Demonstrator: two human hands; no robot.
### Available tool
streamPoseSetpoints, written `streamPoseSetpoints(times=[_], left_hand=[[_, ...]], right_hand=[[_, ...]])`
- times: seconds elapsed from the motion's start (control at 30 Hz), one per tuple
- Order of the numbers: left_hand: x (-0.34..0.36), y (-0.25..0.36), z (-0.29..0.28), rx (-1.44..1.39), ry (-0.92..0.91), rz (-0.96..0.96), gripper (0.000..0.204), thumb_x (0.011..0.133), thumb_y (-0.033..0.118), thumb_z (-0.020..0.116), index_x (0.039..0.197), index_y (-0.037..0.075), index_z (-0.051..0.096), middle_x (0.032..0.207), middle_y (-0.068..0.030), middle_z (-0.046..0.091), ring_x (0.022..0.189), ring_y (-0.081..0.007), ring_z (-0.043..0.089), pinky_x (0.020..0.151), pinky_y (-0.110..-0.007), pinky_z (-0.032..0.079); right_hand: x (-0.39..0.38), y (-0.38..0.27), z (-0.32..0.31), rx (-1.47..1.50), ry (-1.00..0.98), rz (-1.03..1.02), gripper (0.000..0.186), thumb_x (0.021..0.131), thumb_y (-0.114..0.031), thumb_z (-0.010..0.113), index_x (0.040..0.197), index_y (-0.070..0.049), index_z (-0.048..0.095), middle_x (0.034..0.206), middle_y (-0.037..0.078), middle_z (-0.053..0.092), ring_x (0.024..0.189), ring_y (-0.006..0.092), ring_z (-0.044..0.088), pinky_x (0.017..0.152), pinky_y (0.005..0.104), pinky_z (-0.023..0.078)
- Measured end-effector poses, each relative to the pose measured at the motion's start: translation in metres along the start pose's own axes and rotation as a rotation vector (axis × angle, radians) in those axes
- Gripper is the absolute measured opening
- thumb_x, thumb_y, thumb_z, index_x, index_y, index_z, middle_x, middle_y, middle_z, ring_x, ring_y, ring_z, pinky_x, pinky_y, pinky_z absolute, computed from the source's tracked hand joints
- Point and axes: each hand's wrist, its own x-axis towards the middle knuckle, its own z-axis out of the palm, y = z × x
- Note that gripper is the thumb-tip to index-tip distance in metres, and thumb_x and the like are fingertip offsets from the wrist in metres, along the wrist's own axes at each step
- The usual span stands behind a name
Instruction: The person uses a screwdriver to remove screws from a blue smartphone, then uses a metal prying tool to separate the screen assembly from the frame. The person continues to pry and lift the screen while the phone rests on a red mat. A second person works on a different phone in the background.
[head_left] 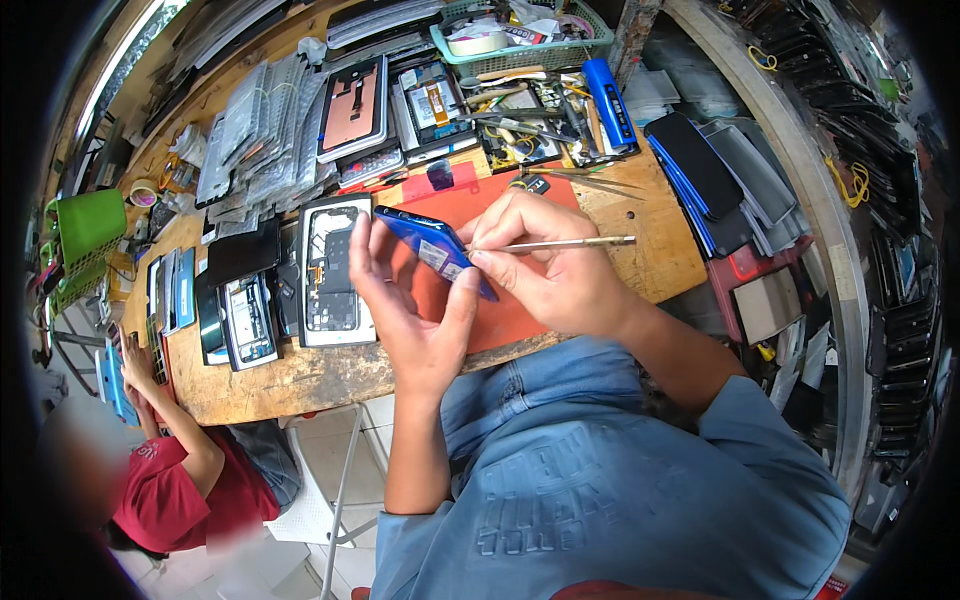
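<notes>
My left hand (415,325) grips a blue phone (405,228), tilted up on edge, between its thumb and fingers. Whitish label patches show on the phone's blue face. A slim metal tool with a brass-coloured end (590,242) is pinched in my right hand (565,280). Its tip meets the phone's right edge; my fingers hide the exact contact, and its kind is unclear. Beneath both hands lies an orange-red mat (515,325). Just left of my left hand is an opened tablet-like device (333,265) with its inner parts exposed, inside a white frame.
Tools crowd a tray (530,125) beyond the mat, beside a blue cylinder (608,100). A green basket (590,50) stands behind. Bubble-wrapped stacks (265,120) and device parts cover the left. Phone panels (695,170) lie right. A co-worker in a red shirt (180,490) sits at lower left.
</notes>
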Motion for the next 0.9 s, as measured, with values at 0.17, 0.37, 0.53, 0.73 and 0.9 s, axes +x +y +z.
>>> streamPoseSetpoints(times=[0.17,0.37,0.53,0.73,0.9], left_hand=[[0.036,0.011,-0.022,0.294,-0.192,0.419,0.036,0.092,0.001,0.078,0.126,0.004,0.065,0.143,-0.0221,0.062,0.136,-0.039,0.06,0.114,-0.05,0.048],[0.043,0.01,-0.018,0.272,-0.173,0.39,0.035,0.088,0.002,0.083,0.116,0.003,0.064,0.127,-0.0183,0.071,0.124,-0.0374,0.067,0.107,-0.047,0.051],[0.051,0.008,-0.017,0.319,-0.138,0.424,0.036,0.084,-0.001,0.084,0.113,0.003,0.062,0.119,-0.0182,0.071,0.114,-0.0349,0.069,0.101,-0.046,0.053],[0.051,0.011,-0.019,0.294,-0.125,0.362,0.03,0.083,-0.004,0.082,0.102,0.002,0.06,0.115,-0.0192,0.071,0.11,-0.0334,0.07,0.099,-0.044,0.053],[0.051,0.01,-0.018,0.308,-0.095,0.366,0.027,0.083,-0.003,0.082,0.098,0.002,0.06,0.114,-0.0191,0.071,0.109,-0.032,0.07,0.098,-0.043,0.054]], right_hand=[[0.008,-0.002,-0.003,-0.135,-0.097,-0.1,0.01,0.094,0.009,0.071,0.095,0.001,0.064,0.091,0.008,0.065,0.085,0.0172,0.067,0.073,0.0306,0.056],[0.013,-0.005,-0.01,-0.226,-0.17,-0.047,0.011,0.092,0.005,0.073,0.093,0.001,0.062,0.087,0.01,0.063,0.078,0.0193,0.065,0.065,0.0351,0.052],[0.009,-0.002,-0.009,-0.215,-0.207,-0.002,0.013,0.092,0.003,0.073,0.091,0.001,0.06,0.083,0.011,0.062,0.075,0.0212,0.064,0.062,0.0367,0.049],[0.008,-0.002,-0.009,-0.263,-0.23,-0.022,0.013,0.09,0.004,0.073,0.091,0.001,0.06,0.085,0.011,0.062,0.073,0.0239,0.063,0.063,0.038,0.049],[0.007,-0.005,-0.008,-0.254,-0.25,0.027,0.013,0.089,0.004,0.073,0.091,0.001,0.06,0.084,0.01,0.061,0.074,0.0243,0.063,0.063,0.0382,0.048]])
